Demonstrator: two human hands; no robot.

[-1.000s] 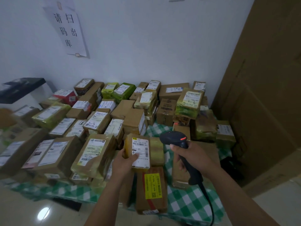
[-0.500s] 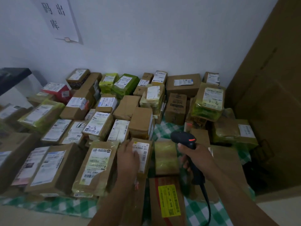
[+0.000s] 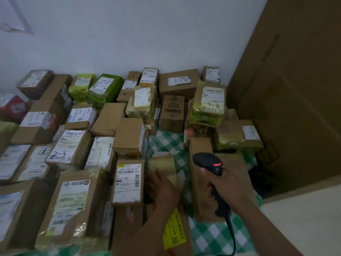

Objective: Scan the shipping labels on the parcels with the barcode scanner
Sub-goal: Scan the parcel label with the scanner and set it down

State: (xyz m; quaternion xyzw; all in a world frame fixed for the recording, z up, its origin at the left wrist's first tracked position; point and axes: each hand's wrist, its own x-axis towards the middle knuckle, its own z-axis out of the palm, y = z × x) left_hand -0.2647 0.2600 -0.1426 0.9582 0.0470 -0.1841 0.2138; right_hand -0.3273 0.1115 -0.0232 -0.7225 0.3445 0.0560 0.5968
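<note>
My right hand (image 3: 226, 187) grips the handle of a black barcode scanner (image 3: 210, 163) with a red mark on its head; its cable hangs down toward the lower right. The scanner's head is above a plain brown box (image 3: 200, 174). My left hand (image 3: 164, 189) reaches over a small tan parcel (image 3: 162, 166), fingers spread and touching it. Just left of that hand lies a brown parcel with a white shipping label (image 3: 128, 183) facing up. Below my left wrist a box with a yellow label (image 3: 174, 230) lies flat.
Many taped cardboard parcels (image 3: 70, 146) and green bagged ones (image 3: 105, 87) cover a table with a green checked cloth (image 3: 166, 143). A white wall stands behind. A tall sheet of brown cardboard (image 3: 295, 89) leans at the right.
My left hand has let go of the white-labelled parcel, which now lies flat, and has moved right onto the small tan parcel. The scanner has stayed in my right hand.
</note>
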